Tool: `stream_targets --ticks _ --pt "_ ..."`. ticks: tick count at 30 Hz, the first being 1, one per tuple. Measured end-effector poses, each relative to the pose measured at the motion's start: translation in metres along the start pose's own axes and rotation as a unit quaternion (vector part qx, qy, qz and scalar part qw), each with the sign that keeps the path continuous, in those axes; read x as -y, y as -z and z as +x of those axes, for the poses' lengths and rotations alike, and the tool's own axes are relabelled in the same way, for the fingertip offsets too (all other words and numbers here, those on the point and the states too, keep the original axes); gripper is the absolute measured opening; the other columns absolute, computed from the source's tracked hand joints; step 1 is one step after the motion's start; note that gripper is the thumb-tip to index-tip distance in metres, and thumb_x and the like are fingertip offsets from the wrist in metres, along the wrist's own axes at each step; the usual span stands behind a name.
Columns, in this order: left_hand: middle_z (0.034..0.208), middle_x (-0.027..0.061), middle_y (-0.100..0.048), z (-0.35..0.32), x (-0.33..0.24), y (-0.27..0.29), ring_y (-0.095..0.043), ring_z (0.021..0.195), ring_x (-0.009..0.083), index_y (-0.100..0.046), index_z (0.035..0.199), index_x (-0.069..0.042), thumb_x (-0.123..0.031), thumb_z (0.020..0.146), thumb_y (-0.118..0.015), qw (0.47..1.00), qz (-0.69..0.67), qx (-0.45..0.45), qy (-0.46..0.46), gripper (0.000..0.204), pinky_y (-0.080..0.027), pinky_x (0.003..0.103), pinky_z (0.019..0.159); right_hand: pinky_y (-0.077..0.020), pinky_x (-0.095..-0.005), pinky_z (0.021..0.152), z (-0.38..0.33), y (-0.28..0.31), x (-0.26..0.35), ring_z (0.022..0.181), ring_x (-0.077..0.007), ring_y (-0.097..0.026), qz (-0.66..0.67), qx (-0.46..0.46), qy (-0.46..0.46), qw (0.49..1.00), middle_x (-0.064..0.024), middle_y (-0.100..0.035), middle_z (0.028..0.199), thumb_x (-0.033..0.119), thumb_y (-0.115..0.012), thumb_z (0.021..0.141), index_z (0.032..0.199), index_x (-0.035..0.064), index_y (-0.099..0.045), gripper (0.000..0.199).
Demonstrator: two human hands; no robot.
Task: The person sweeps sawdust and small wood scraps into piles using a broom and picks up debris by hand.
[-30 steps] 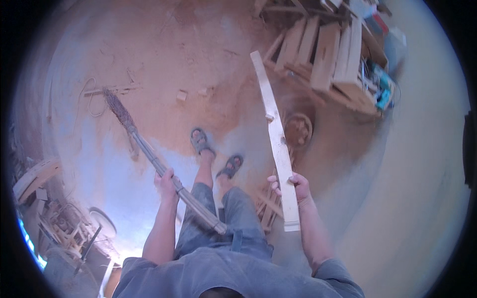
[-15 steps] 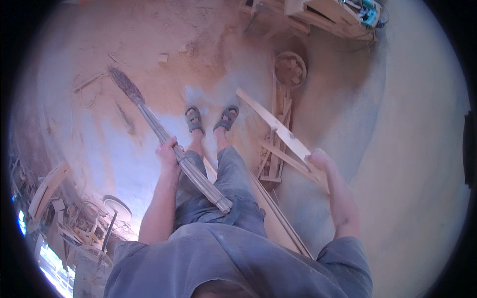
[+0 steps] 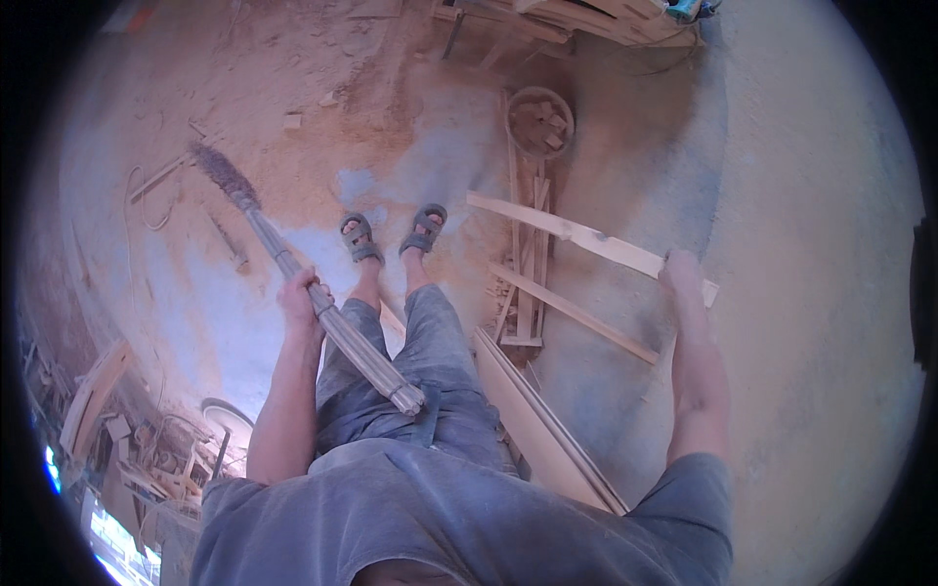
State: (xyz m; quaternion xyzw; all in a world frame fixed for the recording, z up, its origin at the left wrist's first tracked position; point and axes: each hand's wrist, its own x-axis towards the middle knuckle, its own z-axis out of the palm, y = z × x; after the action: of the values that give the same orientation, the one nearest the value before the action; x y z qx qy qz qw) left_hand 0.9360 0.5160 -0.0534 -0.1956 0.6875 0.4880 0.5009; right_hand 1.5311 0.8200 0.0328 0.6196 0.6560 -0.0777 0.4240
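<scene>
Sawdust-strewn workshop floor [image 3: 391,117] lay under your sandalled feet, with a heap of loose wooden offcuts [image 3: 528,264] and a round basket of wood scraps [image 3: 539,119] just ahead. Your right hand [image 3: 681,273], arm stretched well out to the side, was clamped on the near end of a long pale wooden plank [image 3: 576,234]; held so far out by one end, it could have sagged, twisted free or struck the offcuts. Your left hand [image 3: 301,295], elbow bent, was closed round the mid-shaft of a bundled-stick broom [image 3: 293,269], its bristle head resting on the floor to your left.
</scene>
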Motion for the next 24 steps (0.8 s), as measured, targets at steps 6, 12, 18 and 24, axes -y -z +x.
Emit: stream_targets --ticks 6,12,18,24 --pt "0.070 0.0085 -0.059 0.009 0.044 -0.029 -0.060 0.060 0.0209 -0.060 0.086 -0.003 -0.019 0.082 -0.065 0.995 0.086 -0.045 0.002 0.017 -0.049 0.036 0.056 -0.0507 -0.0382 0.091 -0.074 0.002 0.141 0.100 -0.0264 -0.065 0.376 -0.001 0.134 0.917 -0.0149 -0.067 0.103 0.013 -0.070 0.080 0.117 -0.0007 -0.065 0.040" --pt "0.087 0.0130 -0.065 -0.026 0.077 -0.111 -0.063 0.073 0.0215 -0.057 0.108 0.004 -0.020 0.083 -0.067 0.963 0.219 -0.026 -0.152 0.036 -0.051 0.036 0.066 -0.0538 -0.0307 0.069 -0.198 -0.006 0.318 0.081 -0.0169 -0.064 0.693 0.436 0.200 0.539 -0.0105 -0.064 0.100 0.008 -0.073 0.081 0.158 0.0116 -0.024 0.091" --pt "0.095 0.0160 -0.067 0.034 0.094 -0.082 -0.064 0.083 0.0218 -0.051 0.133 0.006 -0.028 0.088 -0.066 0.897 0.387 0.199 -0.077 0.058 -0.052 0.036 0.077 -0.0530 -0.0352 0.048 -0.190 -0.005 0.364 0.058 -0.0206 -0.062 0.766 0.335 0.044 0.547 -0.0115 -0.061 0.085 0.001 -0.065 0.077 0.159 0.0150 -0.018 0.096" --pt "0.085 0.0090 -0.067 0.058 0.040 0.003 -0.066 0.076 0.0159 -0.047 0.142 0.004 -0.027 0.092 -0.063 0.887 0.426 0.158 -0.082 0.061 -0.053 0.031 0.072 -0.0506 -0.0367 0.044 -0.034 -0.050 0.461 0.054 -0.0230 -0.059 0.777 0.271 -0.029 0.567 -0.0112 -0.056 0.078 -0.001 -0.059 0.074 0.137 0.0122 -0.038 0.068"
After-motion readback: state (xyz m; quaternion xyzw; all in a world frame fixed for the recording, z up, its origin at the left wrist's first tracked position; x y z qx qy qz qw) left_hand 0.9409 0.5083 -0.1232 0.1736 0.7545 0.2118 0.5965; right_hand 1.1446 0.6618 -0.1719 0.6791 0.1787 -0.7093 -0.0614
